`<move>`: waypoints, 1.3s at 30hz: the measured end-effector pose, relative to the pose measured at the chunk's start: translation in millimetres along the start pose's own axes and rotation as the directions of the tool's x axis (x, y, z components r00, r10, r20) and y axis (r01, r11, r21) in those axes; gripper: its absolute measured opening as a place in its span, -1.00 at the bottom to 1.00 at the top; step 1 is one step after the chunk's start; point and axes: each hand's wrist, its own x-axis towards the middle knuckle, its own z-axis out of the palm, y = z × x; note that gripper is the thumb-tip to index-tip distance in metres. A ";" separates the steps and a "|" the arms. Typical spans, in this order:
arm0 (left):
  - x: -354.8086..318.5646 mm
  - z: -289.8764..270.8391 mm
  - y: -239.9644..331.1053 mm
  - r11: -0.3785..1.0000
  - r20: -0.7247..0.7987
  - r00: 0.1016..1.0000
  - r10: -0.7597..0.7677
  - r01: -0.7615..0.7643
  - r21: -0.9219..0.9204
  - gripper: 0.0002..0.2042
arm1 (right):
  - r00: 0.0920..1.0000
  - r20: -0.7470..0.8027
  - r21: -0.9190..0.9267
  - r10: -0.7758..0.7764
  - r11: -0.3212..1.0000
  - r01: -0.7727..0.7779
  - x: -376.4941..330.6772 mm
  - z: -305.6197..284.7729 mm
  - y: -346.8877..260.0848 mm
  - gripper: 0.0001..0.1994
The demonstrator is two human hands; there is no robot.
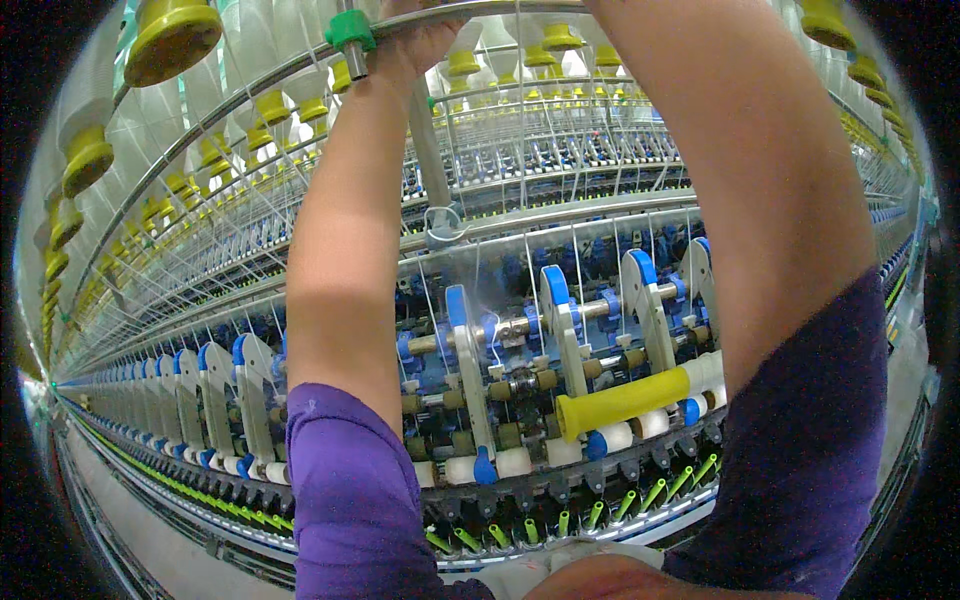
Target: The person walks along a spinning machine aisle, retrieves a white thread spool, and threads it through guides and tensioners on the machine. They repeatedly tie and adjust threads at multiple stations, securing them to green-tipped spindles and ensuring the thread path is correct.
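Head view: left hand (415,45) on grey overhead rail (250,85).

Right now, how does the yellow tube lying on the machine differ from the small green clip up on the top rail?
The yellow tube is long, lies sideways low among the rollers, and no hand is near it. The green clip is short, sits on the top rail, right beside the left hand. Both look like plastic.

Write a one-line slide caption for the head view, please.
Both arms reach up over a spinning frame; the left hand grips the overhead rail, above a yellow tube.
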 end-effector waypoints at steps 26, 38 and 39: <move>17.0 -48.0 -23.1 0.478 -0.550 0.833 -0.053 0.505 0.719 -0.76 | 0.834 0.382 0.409 0.398 0.736 -0.539 -244.4 14.8 -41.4 -0.87; 5.4 -44.1 -40.3 0.354 -0.449 0.863 0.232 0.355 0.865 -0.80 | 0.590 0.807 0.149 0.009 0.965 -0.218 -314.8 40.9 -34.0 -0.70; 0.2 -45.0 -40.8 0.353 -0.408 0.885 0.223 0.317 0.880 -0.78 | 0.602 0.798 0.129 0.032 0.966 -0.223 -316.4 42.9 -34.4 -0.73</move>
